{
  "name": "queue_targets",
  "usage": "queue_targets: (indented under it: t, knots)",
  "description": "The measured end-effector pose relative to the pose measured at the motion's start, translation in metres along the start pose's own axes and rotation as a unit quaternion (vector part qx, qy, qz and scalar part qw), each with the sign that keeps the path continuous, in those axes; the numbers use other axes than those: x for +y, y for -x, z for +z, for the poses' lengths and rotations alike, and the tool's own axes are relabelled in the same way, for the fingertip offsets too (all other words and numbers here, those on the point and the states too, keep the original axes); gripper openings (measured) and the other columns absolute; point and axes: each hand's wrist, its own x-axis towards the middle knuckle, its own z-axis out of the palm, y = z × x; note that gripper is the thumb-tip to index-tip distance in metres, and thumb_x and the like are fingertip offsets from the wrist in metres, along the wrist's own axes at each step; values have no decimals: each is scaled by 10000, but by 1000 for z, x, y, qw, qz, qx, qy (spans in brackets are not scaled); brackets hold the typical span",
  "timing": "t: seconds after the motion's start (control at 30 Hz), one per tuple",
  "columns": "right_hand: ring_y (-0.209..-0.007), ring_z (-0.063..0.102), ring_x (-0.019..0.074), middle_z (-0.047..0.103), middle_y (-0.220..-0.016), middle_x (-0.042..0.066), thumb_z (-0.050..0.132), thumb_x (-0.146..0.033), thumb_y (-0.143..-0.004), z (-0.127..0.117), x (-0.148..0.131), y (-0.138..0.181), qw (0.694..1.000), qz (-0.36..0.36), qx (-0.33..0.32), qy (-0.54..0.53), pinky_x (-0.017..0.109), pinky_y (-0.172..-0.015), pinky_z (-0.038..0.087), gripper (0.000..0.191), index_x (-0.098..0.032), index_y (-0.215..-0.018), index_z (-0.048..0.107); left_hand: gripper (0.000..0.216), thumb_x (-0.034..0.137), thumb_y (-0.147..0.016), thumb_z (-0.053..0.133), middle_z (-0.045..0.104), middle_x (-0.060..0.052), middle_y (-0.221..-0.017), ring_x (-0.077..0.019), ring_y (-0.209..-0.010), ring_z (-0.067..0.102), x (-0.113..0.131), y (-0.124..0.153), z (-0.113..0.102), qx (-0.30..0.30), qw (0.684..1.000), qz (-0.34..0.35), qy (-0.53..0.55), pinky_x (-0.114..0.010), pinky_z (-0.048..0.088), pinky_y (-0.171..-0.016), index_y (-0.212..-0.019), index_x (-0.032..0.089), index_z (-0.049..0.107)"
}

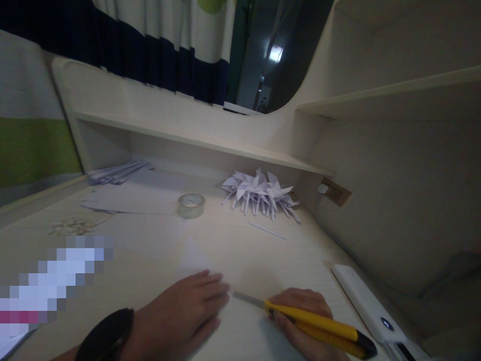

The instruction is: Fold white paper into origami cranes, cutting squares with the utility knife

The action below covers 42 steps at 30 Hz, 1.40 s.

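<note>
My left hand [188,306] lies flat with its fingers stretched out, pressed on white paper. A pale pointed corner of that paper [193,256] shows beyond the fingers; the rest is hard to tell from the white desk. In my right hand [300,306] is a yellow utility knife [311,321] with a black end. Its metal blade [248,299] is out and points left, its tip close to my left fingertips. A dark round watch [107,333] is on my left wrist.
Paper pinwheels [259,193] are heaped at the back, with a thin white stick [267,230] before them. Clear tape [191,206] stands beside paper sheets [143,193] and folded strips [118,173]. Small pale pieces [75,225] lie left. A long white case [361,296] is right, below a socket [336,192].
</note>
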Motion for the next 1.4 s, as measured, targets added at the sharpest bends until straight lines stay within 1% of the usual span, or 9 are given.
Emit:
queue_targets:
  t: [0.17,0.33,0.53,0.7,0.8,0.9,1.03,1.2,1.4]
  knots:
    - [-715,688,197,730,-785,22,626,-343,-845,1,1,0,1000,-7,0,14,321,-689,586,120,-266,-888,708,370,201,-839,534,667,-72,-1174,-242,-1083,617,3,0,-1,30,1000,-3,-11,-397,487,-975,-1206,193,585]
    - [-720,688,195,736,-788,14,633,-326,-841,1,-1,1,999,-5,14,30,322,-691,579,101,-275,-880,711,375,183,-803,551,667,-83,-1173,-261,-1072,624,6,-1,-1,12,999,1,-41,-411,510,-946,-1174,164,602]
    - [-692,690,160,741,-799,-39,670,-253,-807,-1,-2,-3,999,-26,19,26,279,-686,555,128,-320,-911,701,357,180,-787,566,675,-87,-1155,-277,-1049,633,12,-1,-2,19,999,-16,-35,-427,535,-905,-1138,153,626]
    - [-696,687,182,732,-788,-9,635,-294,-826,-2,2,-3,1000,-10,-25,16,280,-671,571,95,-290,-885,709,373,181,-783,571,679,-81,-1147,-276,-1047,632,12,3,0,20,999,-28,-41,-425,530,-908,-1152,157,621]
    - [-684,686,172,731,-792,-16,625,-283,-834,-3,1,-3,1000,-12,-22,8,275,-666,573,106,-295,-908,700,358,189,-807,549,679,-80,-1146,-281,-1038,635,12,2,1,20,998,-35,-41,-449,524,-907,-1157,172,621]
    - [-681,684,166,733,-794,-27,627,-259,-836,-3,-2,-3,999,-11,-30,9,286,-665,570,112,-311,-911,692,357,215,-810,548,679,-103,-1139,-296,-1032,635,13,-1,-1,3,999,-40,-36,-452,530,-892,-1152,153,628]
    - [-719,685,201,732,-799,5,630,-313,-838,-2,-1,0,1000,11,-14,20,330,-678,581,91,-295,-881,708,369,238,-813,561,672,-116,-1151,-308,-1048,625,15,-2,-1,-12,999,-38,-35,-437,538,-881,-1162,137,625]
    - [-716,683,200,727,-789,1,629,-340,-842,-2,1,1,1000,6,-9,26,324,-684,582,97,-304,-882,711,379,246,-819,561,670,-109,-1160,-304,-1055,623,13,1,1,0,999,-38,-34,-433,534,-890,-1183,150,611]
    - [-684,684,183,731,-774,-1,630,-319,-841,-3,-2,-2,1000,-1,-13,12,303,-649,577,96,-292,-881,712,409,251,-812,560,649,-113,-1200,-291,-1079,618,12,0,-2,-32,998,-26,-51,-394,539,-900,-1199,124,600]
